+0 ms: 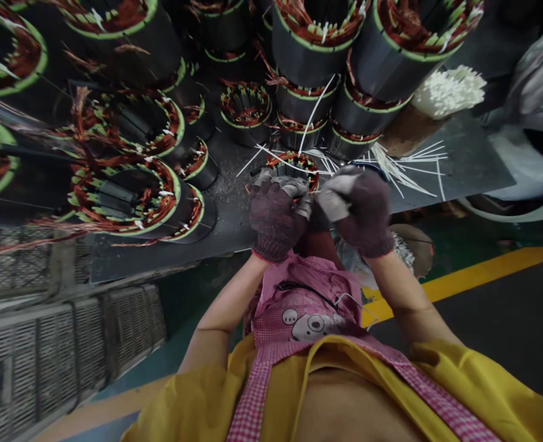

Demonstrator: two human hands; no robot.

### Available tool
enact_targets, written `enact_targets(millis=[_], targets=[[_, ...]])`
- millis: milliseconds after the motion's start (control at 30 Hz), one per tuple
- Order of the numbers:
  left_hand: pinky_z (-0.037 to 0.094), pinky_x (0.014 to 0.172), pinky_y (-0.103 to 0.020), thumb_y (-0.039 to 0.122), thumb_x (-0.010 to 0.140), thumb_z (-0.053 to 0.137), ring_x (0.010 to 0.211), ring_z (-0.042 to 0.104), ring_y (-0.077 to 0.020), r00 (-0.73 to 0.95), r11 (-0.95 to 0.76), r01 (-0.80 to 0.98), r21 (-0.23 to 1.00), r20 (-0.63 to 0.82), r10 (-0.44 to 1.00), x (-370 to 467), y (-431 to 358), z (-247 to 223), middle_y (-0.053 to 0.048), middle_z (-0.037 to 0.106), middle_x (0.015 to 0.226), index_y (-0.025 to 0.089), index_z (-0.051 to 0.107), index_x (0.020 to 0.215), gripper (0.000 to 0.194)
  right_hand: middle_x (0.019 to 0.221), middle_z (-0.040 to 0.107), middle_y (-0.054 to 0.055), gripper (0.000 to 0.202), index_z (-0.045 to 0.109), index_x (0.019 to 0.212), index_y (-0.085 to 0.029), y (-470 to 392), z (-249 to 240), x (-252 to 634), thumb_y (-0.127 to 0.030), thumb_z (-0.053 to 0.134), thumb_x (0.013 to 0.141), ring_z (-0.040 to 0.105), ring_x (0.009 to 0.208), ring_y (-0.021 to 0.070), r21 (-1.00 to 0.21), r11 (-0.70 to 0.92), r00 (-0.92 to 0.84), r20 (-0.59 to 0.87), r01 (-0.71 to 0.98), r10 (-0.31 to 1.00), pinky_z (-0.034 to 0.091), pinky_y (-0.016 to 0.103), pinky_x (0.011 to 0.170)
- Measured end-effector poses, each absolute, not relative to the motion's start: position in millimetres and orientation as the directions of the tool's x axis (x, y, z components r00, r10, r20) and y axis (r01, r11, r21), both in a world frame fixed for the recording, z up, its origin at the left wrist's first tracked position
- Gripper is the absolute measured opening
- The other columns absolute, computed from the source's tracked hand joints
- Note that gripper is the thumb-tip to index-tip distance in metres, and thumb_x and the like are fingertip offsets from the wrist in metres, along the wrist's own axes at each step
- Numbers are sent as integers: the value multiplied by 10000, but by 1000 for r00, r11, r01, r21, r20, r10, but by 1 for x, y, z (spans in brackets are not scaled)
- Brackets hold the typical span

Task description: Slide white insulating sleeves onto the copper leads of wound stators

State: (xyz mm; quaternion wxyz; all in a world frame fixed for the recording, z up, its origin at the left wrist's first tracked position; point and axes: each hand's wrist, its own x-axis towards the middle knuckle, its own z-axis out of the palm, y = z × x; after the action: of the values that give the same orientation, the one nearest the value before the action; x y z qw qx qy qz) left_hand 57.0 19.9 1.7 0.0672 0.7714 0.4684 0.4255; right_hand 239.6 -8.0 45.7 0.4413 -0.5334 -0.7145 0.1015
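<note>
A small motor stator (315, 164) with copper windings and green insulation stands at the table's near edge. My left hand (278, 212), in a dark glove with grey fingertips, curls its fingers over the near rim of this stator. Just to the right, my right hand (361, 205), gloved alike, is closed with thumb and fingers pinched; what lies between them is hidden. One white cable tie (316, 116) sticks up from the stator's far side. A second white tie (280, 158) slants across its top. More loose white ties (400, 172) lie beside and behind my right hand.
Several wound stators (124, 196) stand stacked at the left, with loose copper leads. More stacked stators (303, 61) rise behind my hands. A box of white ties (455, 92) stands at the right. Metal grating (69, 337) is low at the left.
</note>
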Motion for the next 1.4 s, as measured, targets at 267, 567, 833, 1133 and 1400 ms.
enact_targets(millis=[267, 567, 833, 1133, 1400], targets=[[394, 1308, -693, 379, 977, 780, 1213, 740, -353, 309, -593, 672, 444, 559, 769, 48, 18, 3, -85, 822, 1184, 254, 751, 1060, 153, 1111, 833, 60, 286, 821, 1124, -278, 2, 18, 255, -505, 785, 954, 770, 1008, 276, -926, 288, -107, 270, 245, 957, 646, 498, 971], [466, 1272, -653, 298, 969, 743, 1319, 715, -379, 254, -578, 689, 437, 601, 758, 46, 17, -1, -147, 811, 1238, 218, 712, 1231, 276, 801, 747, 40, 257, 756, 828, -265, 5, 19, 231, -504, 747, 921, 660, 730, 238, -973, 175, -63, 167, 152, 984, 596, 428, 700], [569, 1144, -632, 301, 941, 776, 1080, 775, -333, 38, -519, 701, 489, 701, 712, 66, 25, -5, -49, 822, 935, 253, 728, 959, 70, 1252, 835, 102, 363, 824, 1208, -248, 63, 16, 251, -509, 712, 983, 738, 1223, 352, -737, 312, -48, 355, 600, 934, 572, 547, 1142], [510, 1255, -588, 306, 1013, 705, 1221, 768, -300, 72, -553, 699, 454, 724, 686, 58, 15, -6, -82, 828, 1139, 240, 696, 1164, 165, 1409, 782, 106, 389, 812, 1336, -286, 61, 26, 285, -492, 642, 1052, 713, 1326, 342, -590, 473, -284, 388, 654, 877, 529, 554, 1194], [431, 1285, -744, 246, 911, 779, 1404, 699, -384, 248, -667, 669, 329, 746, 617, 29, 7, -17, -88, 801, 1354, 353, 701, 1339, 448, 933, 820, 177, 138, 810, 980, -179, 27, 26, 321, -288, 816, 895, 772, 868, 296, -250, -33, 39, 18, 968, 999, 610, 440, 881]])
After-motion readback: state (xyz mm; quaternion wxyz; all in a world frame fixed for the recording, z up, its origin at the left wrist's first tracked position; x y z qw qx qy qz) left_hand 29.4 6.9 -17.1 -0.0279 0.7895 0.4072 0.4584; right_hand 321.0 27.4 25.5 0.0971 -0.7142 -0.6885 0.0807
